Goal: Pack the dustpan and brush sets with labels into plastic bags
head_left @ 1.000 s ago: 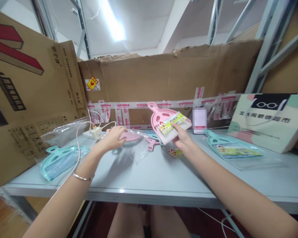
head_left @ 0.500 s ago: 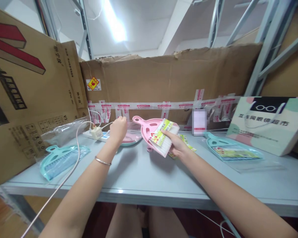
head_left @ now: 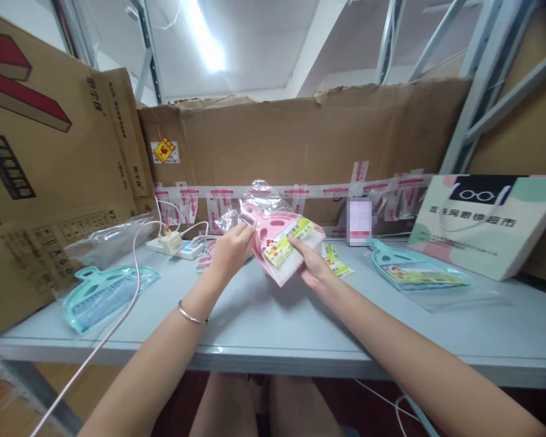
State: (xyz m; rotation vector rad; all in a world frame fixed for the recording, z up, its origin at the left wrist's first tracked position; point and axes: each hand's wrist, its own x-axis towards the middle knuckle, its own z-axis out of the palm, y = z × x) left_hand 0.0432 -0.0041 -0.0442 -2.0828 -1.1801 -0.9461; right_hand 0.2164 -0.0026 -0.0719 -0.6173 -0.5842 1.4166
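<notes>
My right hand (head_left: 313, 267) grips a pink dustpan and brush set (head_left: 279, 240) with a yellow-green label, held above the grey table (head_left: 273, 328). My left hand (head_left: 232, 250) pinches a clear plastic bag (head_left: 255, 203) at the pan's handle end; the crumpled bag rises over the handle. Another pink set (head_left: 204, 260) lies on the table behind my left hand, mostly hidden. Loose paper labels (head_left: 337, 261) lie just right of my right hand.
A teal dustpan set in a bag (head_left: 102, 291) lies at the left, another teal set in a bag (head_left: 414, 273) at the right. A white power strip (head_left: 175, 246) with cables sits at the back left. Cardboard walls (head_left: 309, 139) surround the table; a printed paper bag (head_left: 482, 221) leans at the right.
My left hand has lifted a clear bag from the table's back and brought it to the pink dustpan's handle. My right hand has kept hold of the pink set, shifting it slightly.
</notes>
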